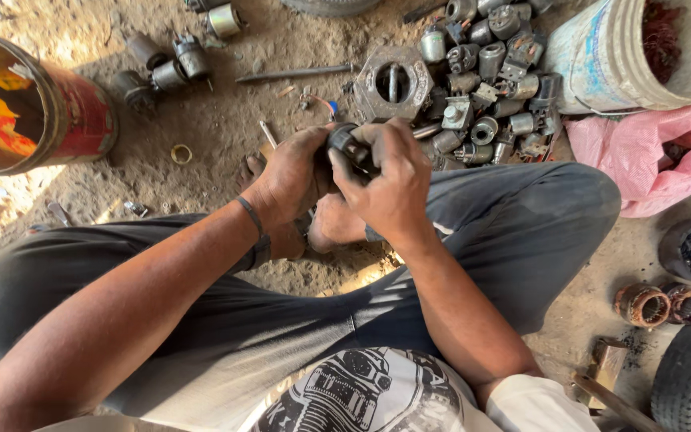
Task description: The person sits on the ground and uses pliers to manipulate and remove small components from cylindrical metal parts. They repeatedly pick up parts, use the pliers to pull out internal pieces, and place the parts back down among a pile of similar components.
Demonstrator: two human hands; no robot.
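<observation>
A: Head view: where does the dark cylindrical motor part (351, 148) lie?

B: Between both hands, above the crossed legs. The left hand (293, 176) cups it from the left; the right hand (389, 180) clamps its fingers over it.

A: Its long axis?

B: Roughly from upper left to lower right, ringed end toward the pile of metal parts (485, 76) on the dirt floor (201, 128).

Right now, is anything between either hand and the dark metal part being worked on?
Nothing visible. The left hand and right hand both grip the dark metal part directly, above the dirt floor.
</observation>
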